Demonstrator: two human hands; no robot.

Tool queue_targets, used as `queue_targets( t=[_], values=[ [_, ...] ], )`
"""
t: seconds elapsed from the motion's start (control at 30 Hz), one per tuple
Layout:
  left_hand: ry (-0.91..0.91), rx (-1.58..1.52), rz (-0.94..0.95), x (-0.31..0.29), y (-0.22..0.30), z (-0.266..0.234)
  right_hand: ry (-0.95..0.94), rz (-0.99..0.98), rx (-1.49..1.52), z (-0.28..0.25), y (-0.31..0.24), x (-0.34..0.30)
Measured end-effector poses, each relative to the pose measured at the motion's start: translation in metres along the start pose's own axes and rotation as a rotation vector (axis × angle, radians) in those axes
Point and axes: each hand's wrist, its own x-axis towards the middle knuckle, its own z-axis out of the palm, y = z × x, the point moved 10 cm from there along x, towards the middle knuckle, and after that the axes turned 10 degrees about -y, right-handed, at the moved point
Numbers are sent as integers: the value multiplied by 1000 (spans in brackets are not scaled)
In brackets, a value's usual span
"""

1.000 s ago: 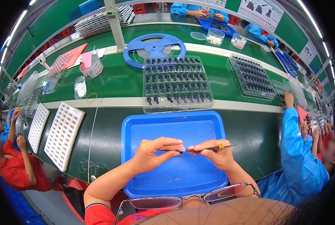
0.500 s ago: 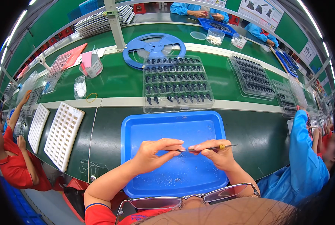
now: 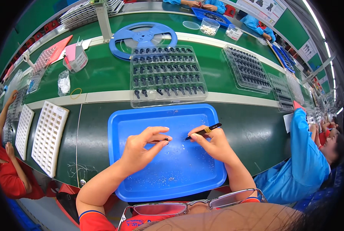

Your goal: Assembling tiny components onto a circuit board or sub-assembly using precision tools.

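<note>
Hands now apart: half a second ago the black tool (image 3: 214, 127) met the small black part (image 3: 166, 139) at my left fingertips, now there's a clear gap between them. Tool was almost level, seen thin; now it's tilted, broad face showing, yellow band (image 3: 207, 130) just beyond my fingers. Whole view has also slid, so the blue tray (image 3: 115, 129) and the clear tray (image 3: 168, 101) of black pieces sit further left and higher. Tool's long axis runs lower left to upper right, fine tip aimed lower left toward my left hand (image 3: 139, 148), blunt end upper right. Part is at mid-frame above the blue tray; too small and covered to call its axis or heading. Left grip: thumb and index pinched on the part, middle finger lifted off. Right hand (image 3: 214, 144): thumb and fingers closed round the tool, pen-style.
</note>
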Motion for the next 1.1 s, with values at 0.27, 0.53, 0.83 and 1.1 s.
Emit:
queue_targets(
  t=[0.27, 0.53, 0.83, 1.1],
  values=[
    [-2, 5, 3, -1, 1, 0, 23, -14, -79, 6, 7, 2],
    [-2, 8, 15, -1, 2, 0, 13, -11, -54, 7, 4, 2],
    [-3, 7, 22, -1, 3, 0, 47, -28, -40, 3, 0, 0],
    [-7, 0, 15, -1, 2, 0, 22, -21, -85, 6, 4, 3]
  ],
)
